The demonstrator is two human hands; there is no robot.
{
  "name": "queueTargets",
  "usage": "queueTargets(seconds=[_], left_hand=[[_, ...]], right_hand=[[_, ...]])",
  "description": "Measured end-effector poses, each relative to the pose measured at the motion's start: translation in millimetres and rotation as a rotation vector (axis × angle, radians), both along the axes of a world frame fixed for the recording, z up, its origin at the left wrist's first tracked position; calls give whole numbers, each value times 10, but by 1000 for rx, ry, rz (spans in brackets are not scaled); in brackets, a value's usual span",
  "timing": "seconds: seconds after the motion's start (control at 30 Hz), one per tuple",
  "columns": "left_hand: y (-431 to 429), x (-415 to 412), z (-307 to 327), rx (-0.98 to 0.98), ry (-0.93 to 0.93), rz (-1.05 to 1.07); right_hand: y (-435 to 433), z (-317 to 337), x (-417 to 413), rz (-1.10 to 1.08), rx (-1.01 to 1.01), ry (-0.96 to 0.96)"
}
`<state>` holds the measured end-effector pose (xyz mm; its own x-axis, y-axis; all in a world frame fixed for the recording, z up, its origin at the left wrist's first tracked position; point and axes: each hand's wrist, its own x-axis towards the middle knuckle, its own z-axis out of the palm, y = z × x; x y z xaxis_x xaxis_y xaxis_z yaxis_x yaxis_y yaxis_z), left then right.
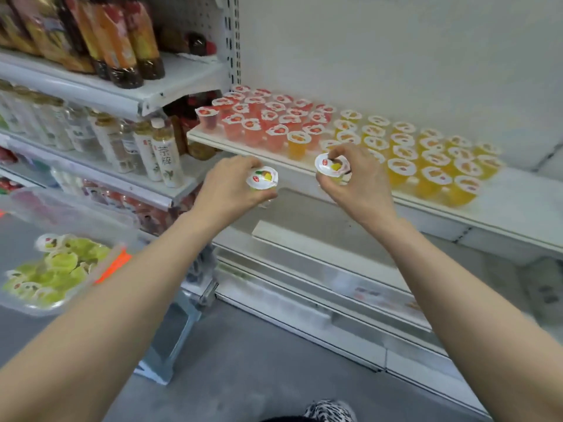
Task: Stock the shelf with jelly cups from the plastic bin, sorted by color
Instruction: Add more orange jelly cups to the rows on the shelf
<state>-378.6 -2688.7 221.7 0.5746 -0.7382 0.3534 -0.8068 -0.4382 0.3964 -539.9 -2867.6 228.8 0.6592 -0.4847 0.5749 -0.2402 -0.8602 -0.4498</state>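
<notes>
The left hand [234,185] is gripping one pale jelly cup [262,179] round its wall. The right hand [361,181] is pinching a second pale cup [332,166] at rim and side. Both are hovering just before the front edge of the shelf [518,202]. The cups are looking light, thin-walled and squashable, so a gentle hold below the rim is probably serving best. Red cups [268,117] are filling the shelf's left end and orange cups [426,156] its middle, leaving bare room at the right end. Green cups [61,263] are lying in the plastic bin [45,310].
</notes>
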Motion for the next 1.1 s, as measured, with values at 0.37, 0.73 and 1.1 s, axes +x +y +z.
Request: queueTargets(seconds=[0.37, 0.73, 1.1], left_hand=[[-1539, -997, 400, -161, -90, -261], [-2429, -1630, 461, -166, -47, -278], [-2634, -1800, 442, -149, -72, -224]], right_hand=[[-1277, 432, -1483, -312, 13, -7], [-2361, 165, -2185, -496, 183, 242], [-2726, -5, -2027, -393, 226, 318]])
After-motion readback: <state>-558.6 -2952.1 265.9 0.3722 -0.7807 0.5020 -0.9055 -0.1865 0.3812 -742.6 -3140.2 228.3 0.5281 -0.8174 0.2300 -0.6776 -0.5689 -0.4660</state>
